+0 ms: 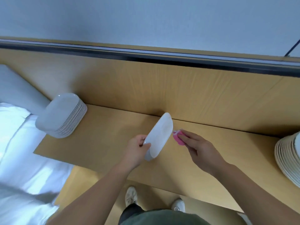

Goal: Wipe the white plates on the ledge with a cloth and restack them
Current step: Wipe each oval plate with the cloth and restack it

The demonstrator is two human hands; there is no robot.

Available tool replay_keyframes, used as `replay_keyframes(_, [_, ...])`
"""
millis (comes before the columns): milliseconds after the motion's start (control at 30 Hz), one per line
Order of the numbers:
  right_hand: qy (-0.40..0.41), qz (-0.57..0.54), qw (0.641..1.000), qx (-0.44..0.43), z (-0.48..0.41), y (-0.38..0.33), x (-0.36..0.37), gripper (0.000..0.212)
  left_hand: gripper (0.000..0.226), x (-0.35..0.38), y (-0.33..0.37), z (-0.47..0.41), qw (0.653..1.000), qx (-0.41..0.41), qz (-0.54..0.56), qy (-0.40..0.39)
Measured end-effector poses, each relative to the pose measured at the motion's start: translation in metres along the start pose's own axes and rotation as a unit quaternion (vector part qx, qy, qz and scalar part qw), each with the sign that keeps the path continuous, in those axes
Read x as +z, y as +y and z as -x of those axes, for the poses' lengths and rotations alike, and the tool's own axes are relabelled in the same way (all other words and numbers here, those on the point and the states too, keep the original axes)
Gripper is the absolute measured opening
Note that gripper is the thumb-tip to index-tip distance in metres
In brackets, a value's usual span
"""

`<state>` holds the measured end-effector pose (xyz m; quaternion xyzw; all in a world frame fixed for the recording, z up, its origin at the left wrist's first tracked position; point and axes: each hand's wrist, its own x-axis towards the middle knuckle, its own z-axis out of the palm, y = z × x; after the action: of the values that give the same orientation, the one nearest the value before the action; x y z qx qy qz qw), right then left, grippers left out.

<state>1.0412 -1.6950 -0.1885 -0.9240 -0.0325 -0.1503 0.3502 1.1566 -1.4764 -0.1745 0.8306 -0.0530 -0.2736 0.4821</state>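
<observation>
At mid-ledge, above the bare wood: one white oblong plate [159, 137], held clear of the ledge [97, 143] and tipped up on its long side.

- Left hand [138, 148]: closed round the plate's near end, thumb on the upturned face, fingers curled behind the rim.
- Plate axis: long axis runs from the near-left grip away to the far right, toward the wooden back panel [162, 88]; the open face is turned to the right.
- Right hand [196, 146]: right of the plate and the nearer hand to that face. Its fingers lie nearly straight over a bunched pink cloth [177, 138]. The thumb is hidden, so whether the cloth is pinched or only pressed cannot be told.
- Cloth: just beside the plate's right long rim. Contact cannot be confirmed.
- Judged step: wiping this plate; the cloth needs a short move leftward onto the face, then along the long axis.
- Left stack of white plates [61, 114]: at the ledge's left end, close to its corner, with a bed [19, 151] alongside.
- Right stack of plates [287, 159]: at the frame's right edge, partly cut off.
- Open room: bare ledge lies between the two stacks and under both hands. The front edge runs just behind the wrists.
</observation>
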Motion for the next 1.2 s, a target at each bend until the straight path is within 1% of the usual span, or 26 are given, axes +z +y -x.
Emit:
replay_keyframes(100, [-0.014,-0.028,0.999,-0.023,-0.014,-0.002,0.000,0.051,0.015,-0.017,0.000,0.014,0.995,0.018,-0.066,0.073])
replay_keyframes(200, [-0.037,-0.051,0.997,-0.049,-0.032,-0.012,0.006,0.052,0.013,-0.039,-0.001,0.026,0.983,0.032,-0.089,0.159])
replay_keyframes(300, [-0.060,-0.070,0.993,-0.073,-0.051,-0.027,0.018,0.051,0.013,-0.068,-0.006,0.036,0.960,0.069,-0.136,0.235])
replay_keyframes(400, [-0.073,-0.068,0.989,-0.112,-0.073,-0.048,0.033,0.048,0.019,-0.099,-0.014,0.042,0.935,0.106,-0.186,0.284])
replay_keyframes(567, [-0.073,-0.064,0.984,-0.151,-0.107,-0.081,0.061,0.048,0.027,-0.158,-0.030,0.039,0.885,0.155,-0.283,0.336])
replay_keyframes(667, [-0.072,-0.050,0.984,-0.156,-0.123,-0.098,0.080,0.048,0.039,-0.195,-0.043,0.032,0.829,0.220,-0.328,0.397])
replay_keyframes(733, [-0.077,-0.041,0.983,-0.159,-0.133,-0.109,0.093,0.048,0.037,-0.220,-0.053,0.022,0.804,0.230,-0.352,0.420])
replay_keyframes(833, [-0.073,-0.027,0.983,-0.163,-0.147,-0.124,0.112,0.048,0.027,-0.255,-0.068,0.003,0.784,0.232,-0.394,0.420])
replay_keyframes(900, [-0.066,-0.018,0.984,-0.164,-0.152,-0.132,0.124,0.047,0.016,-0.275,-0.078,-0.010,0.784,0.229,-0.418,0.398])
replay_keyframes(967, [-0.061,-0.009,0.985,-0.160,-0.156,-0.139,0.134,0.047,0.031,-0.290,-0.085,-0.022,0.794,0.218,-0.433,0.367])
replay_keyframes(1000, [-0.059,-0.004,0.986,-0.155,-0.157,-0.142,0.138,0.048,0.035,-0.295,-0.087,-0.026,0.801,0.205,-0.438,0.354])
replay_keyframes(1133, [-0.054,0.018,0.990,-0.132,-0.158,-0.149,0.151,0.053,0.034,-0.310,-0.099,-0.042,0.826,0.168,-0.449,0.294])
replay_keyframes(1200, [-0.052,0.024,0.990,-0.125,-0.158,-0.152,0.155,0.052,0.043,-0.314,-0.109,-0.053,0.833,0.158,-0.462,0.260])
